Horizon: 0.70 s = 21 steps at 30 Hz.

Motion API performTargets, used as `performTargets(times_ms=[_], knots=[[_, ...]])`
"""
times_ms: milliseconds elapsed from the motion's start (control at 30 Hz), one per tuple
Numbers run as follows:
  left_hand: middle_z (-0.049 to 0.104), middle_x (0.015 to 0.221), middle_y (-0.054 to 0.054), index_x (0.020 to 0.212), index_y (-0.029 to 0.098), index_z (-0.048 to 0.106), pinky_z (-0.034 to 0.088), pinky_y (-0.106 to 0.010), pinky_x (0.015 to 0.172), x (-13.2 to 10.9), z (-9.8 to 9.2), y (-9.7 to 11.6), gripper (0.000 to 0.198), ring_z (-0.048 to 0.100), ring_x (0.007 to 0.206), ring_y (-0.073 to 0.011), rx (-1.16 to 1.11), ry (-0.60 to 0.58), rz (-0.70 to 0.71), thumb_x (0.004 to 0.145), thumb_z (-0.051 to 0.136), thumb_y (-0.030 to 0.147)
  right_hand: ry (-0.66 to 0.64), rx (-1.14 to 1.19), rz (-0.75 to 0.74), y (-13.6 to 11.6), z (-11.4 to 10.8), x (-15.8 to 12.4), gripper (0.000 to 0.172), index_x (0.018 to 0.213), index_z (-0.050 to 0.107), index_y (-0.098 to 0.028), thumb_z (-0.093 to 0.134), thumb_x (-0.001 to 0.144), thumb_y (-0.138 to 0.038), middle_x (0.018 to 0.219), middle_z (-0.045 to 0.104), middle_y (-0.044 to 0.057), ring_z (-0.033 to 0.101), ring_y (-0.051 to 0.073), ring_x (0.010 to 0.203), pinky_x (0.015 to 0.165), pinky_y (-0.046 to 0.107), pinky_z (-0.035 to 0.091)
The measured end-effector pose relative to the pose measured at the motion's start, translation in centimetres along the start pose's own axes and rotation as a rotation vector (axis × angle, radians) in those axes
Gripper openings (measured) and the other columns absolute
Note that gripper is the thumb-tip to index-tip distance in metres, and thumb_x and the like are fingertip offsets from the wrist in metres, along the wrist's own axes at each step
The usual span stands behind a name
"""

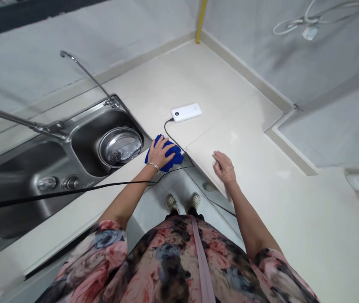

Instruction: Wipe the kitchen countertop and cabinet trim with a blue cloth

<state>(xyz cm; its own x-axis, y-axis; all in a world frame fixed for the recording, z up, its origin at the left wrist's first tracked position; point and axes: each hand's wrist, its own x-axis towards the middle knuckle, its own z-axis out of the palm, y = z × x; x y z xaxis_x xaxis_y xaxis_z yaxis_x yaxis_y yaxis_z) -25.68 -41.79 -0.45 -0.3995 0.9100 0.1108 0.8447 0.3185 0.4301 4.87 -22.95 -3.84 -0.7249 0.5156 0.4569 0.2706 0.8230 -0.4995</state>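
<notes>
Two hands: the left hand (159, 154) spread over one blue cloth (177, 159) at the surface's (242, 126) edge, beside the sink (68, 150); the right hand (224, 168) loosely bent, seemingly empty. One black cable (129, 182) passes the cloth; snagging it could drag the one white power bank (187, 112) beyond.

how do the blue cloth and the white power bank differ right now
The blue cloth is deep blue, while the power bank is white with a dark round spot. The cloth is crumpled; the power bank is a smooth, flat block. The cloth lies under the left hand, whereas no hand touches the power bank. Both are on the pale counter.
</notes>
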Motion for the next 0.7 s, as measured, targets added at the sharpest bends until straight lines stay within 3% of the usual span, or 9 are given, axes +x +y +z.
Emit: performTargets(times_ms=[167, 333, 533, 633, 700], knots=[[0.051, 0.159, -0.011, 0.135, 0.027, 0.069, 0.019, -0.064, 0.126, -4.4, -2.4, -4.6, 0.047, 0.03, 0.156, -0.0355, 0.015, 0.005, -0.005, 0.093, 0.061, 0.046, 0.003, -0.003, 0.001, 0.2, -0.1, -0.1, 0.039, 0.125, 0.069, -0.024, 0.05, 0.093, -0.013, 0.137, 0.069, 0.009, 0.061, 0.026, 0.133, 0.117, 0.056, 0.05], [0.043, 0.165, -0.011, 0.139, 0.027, 0.066, 0.021, -0.063, 0.126, -11.7, -5.6, -9.2, 0.054, 0.021, 0.159, -0.0379, 0.077, 0.031, -0.125, 0.092, 0.059, 0.052, 0.012, -0.02, 0.007, 0.3, -0.1, -0.3, 0.038, 0.124, 0.07, -0.023, 0.051, 0.092, -0.016, 0.135, 0.07, 0.01, 0.063, 0.026, 0.131, 0.114, 0.057, 0.052], [0.047, 0.162, -0.011, 0.15, 0.027, 0.055, 0.022, -0.063, 0.126, -22.4, -8.1, -11.8, 0.066, 0.031, 0.156, -0.0377, 0.143, -0.02, -0.248, 0.091, 0.055, 0.057, 0.005, -0.028, 0.001, 0.1, -0.4, -0.3, 0.036, 0.122, 0.071, -0.023, 0.051, 0.093, -0.018, 0.135, 0.07, 0.01, 0.063, 0.026, 0.131, 0.114, 0.054, 0.053], [0.042, 0.165, -0.014, 0.159, 0.021, 0.041, 0.02, -0.064, 0.127, -27.0, -9.3, -12.7, 0.082, 0.021, 0.158, -0.0411, 0.162, 0.033, -0.36, 0.088, 0.056, 0.06, 0.017, -0.045, -0.006, -0.1, -0.5, -0.2, 0.034, 0.121, 0.07, -0.022, 0.05, 0.094, -0.018, 0.134, 0.071, 0.01, 0.064, 0.025, 0.129, 0.112, 0.053, 0.054], [0.037, 0.168, -0.008, 0.156, 0.028, 0.044, 0.019, -0.07, 0.126, -29.5, -10.1, -13.2, 0.08, 0.011, 0.159, -0.0455, 0.189, 0.054, -0.41, 0.085, 0.058, 0.061, 0.022, -0.048, -0.011, -0.2, -0.5, -0.1, 0.034, 0.12, 0.071, -0.022, 0.05, 0.093, -0.019, 0.132, 0.071, 0.011, 0.065, 0.026, 0.128, 0.111, 0.053, 0.055]])
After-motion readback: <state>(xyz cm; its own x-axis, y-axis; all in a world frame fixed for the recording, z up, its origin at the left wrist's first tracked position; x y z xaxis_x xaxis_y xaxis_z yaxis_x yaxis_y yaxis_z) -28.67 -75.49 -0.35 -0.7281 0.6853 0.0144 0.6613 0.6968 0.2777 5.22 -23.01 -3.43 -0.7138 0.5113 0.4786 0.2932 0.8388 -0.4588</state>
